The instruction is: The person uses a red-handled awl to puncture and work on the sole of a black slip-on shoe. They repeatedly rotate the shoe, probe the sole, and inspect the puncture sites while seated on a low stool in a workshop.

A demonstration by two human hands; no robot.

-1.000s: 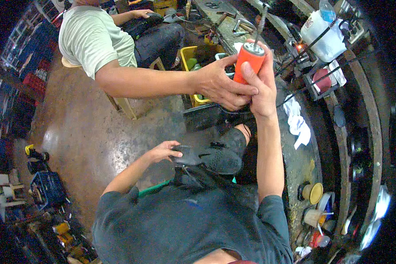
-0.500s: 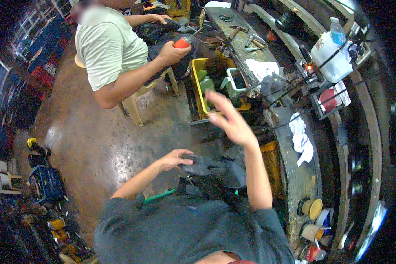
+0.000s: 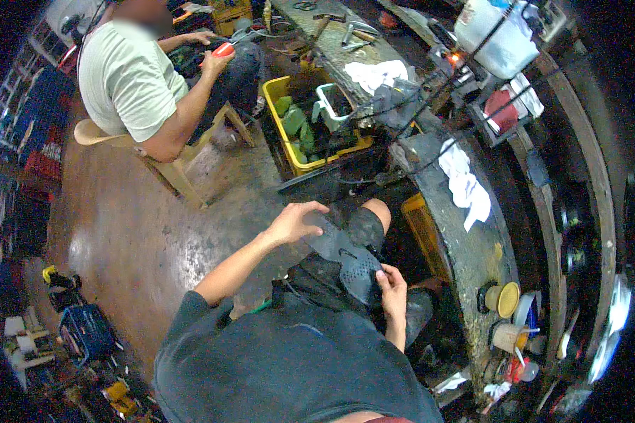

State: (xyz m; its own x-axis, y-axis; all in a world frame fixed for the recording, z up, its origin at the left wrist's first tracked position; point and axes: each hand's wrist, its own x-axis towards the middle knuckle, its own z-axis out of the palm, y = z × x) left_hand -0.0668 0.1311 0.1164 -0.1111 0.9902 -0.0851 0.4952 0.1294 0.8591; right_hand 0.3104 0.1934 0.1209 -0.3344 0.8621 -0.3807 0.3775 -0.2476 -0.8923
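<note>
A dark grey, perforated piece shaped like a shoe upper [image 3: 356,268] lies slanted above my lap, with a slit near its middle. My left hand [image 3: 294,224] holds its far left end, thumb against the edge and index finger stretched beyond it. At the near right end, my right hand [image 3: 394,290] pinches the rim with the thumb on top; the fingers underneath are partly hidden.
At the upper left, a seated co-worker [image 3: 130,84] holds an orange-red object [image 3: 224,50]. A yellow crate [image 3: 283,144] stands ahead, containing green pieces and a pale container [image 3: 324,106]. The bench [image 3: 466,261] at right bears white cloths [image 3: 464,187], tools and pots.
My right hand has come down from its raised place near the crate onto the grey piece. The piece has tilted, showing its perforated end. My view has shifted right.
</note>
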